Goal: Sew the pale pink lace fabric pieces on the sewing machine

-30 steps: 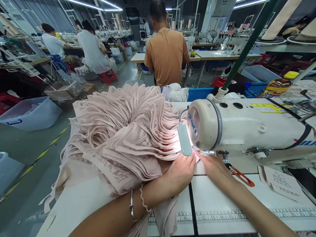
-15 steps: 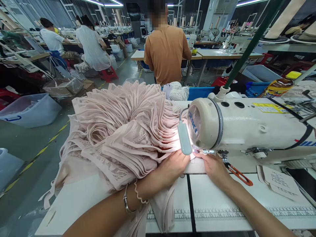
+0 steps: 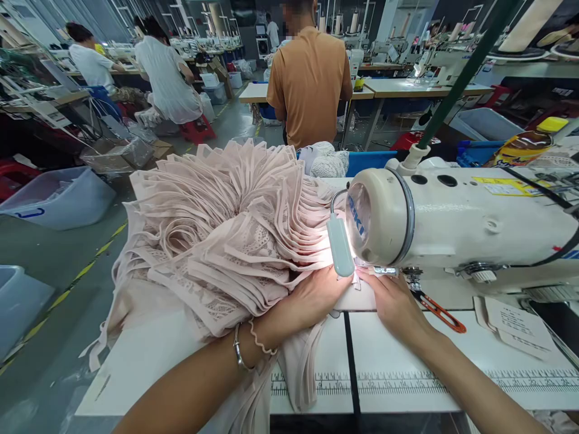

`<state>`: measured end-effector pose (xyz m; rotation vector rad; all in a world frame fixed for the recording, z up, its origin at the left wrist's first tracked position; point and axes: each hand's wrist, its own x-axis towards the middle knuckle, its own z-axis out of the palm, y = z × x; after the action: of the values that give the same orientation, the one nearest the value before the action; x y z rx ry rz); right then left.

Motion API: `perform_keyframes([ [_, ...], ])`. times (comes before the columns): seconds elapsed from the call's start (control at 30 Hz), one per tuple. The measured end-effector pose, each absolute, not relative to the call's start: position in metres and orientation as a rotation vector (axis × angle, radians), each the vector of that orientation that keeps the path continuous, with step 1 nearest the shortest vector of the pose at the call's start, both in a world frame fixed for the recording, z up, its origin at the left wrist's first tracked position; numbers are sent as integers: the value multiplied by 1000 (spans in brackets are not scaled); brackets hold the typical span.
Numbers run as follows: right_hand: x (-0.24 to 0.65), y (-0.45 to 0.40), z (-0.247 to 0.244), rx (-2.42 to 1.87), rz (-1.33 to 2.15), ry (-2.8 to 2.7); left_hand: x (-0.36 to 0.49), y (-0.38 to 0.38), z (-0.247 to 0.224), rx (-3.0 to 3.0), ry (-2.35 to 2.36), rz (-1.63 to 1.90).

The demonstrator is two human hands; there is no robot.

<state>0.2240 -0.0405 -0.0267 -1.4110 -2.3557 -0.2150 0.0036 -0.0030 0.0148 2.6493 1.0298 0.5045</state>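
Note:
A white sewing machine [image 3: 452,217] stands on the right, its small lamp [image 3: 340,247] lighting the needle area. My left hand [image 3: 323,292] is closed on pale pink fabric just left of the needle; the lamp hides its fingertips. On the other side, my right hand [image 3: 392,301] has its fingers pressed together on the same fabric under the machine head. A large fanned heap of pale pink lace-trimmed fabric pieces [image 3: 226,235] lies left of the machine, touching my left forearm. Some strips [image 3: 301,374] hang down over the table's front.
Orange-handled thread snips [image 3: 441,313] and paper tags [image 3: 520,325] lie right of my right hand. A printed ruler [image 3: 407,383] runs along the table [image 3: 384,346]. A bottle [image 3: 525,144] stands behind the machine. Ahead, a person in a brown shirt [image 3: 312,84] faces away.
The view has shifted slightly. My left hand has moved a little closer to the needle and my right fingers, both hands still on the fabric.

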Motion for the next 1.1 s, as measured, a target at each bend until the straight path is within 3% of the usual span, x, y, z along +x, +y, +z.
perform_keyframes([
  [0.2,217,-45,-14,-1218,-472,-2345,-1,-7,15,2403,960,609],
  [0.53,205,-49,-6,-1147,-537,-2397,2,-9,2,2944,773,463],
  [0.8,202,-47,-5,-1241,-115,-2070,7,-9,-4,3112,739,493],
  [1.1,212,-45,2,-1037,-206,-2204,5,-4,-7,3093,694,661],
])
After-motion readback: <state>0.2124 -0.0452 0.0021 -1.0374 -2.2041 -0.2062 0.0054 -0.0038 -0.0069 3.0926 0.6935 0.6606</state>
